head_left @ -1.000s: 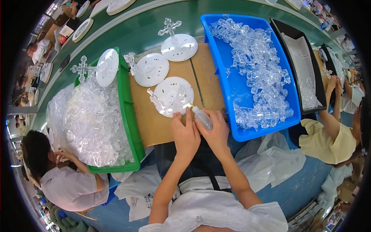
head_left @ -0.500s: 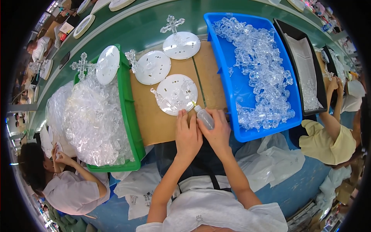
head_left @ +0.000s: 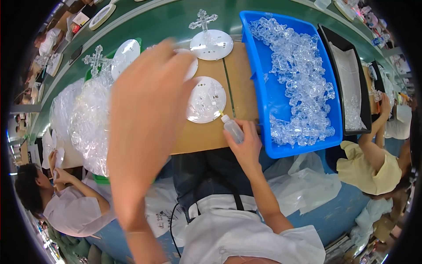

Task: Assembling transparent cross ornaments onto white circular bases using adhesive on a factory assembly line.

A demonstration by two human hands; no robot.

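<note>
Right now the right hand [head_left: 248,143] is closed around a small clear squeeze bottle [head_left: 232,128], its thin nozzle tilted up-left and touching the lower right edge of a white round disc [head_left: 205,105]. This disc lies flat on the brown cardboard sheet [head_left: 202,134] and has clear plastic pieces on top of it. The left hand [head_left: 147,105] is lifted close to the camera, blurred, fingers loosely spread and holding nothing; it covers part of the cardboard and of a 2nd disc behind it.

Just right of the bottle is the blue tray [head_left: 263,110], w/ a big heap of clear crystal-like plastic parts [head_left: 299,83] inside, filling most of it. Further right a black tray [head_left: 365,88] has a white liner and some clear pieces near its lower end. At the left, a green bin [head_left: 102,179] is mostly hidden under clear plastic bags [head_left: 90,119] full of transparent parts.

Behind the cardboard, another white disc [head_left: 212,45] carries an upright clear cross [head_left: 203,20]; a similar cross [head_left: 96,59] stands at left by one more disc. Other persons sit at left and right of the green table [head_left: 162,22]
</note>
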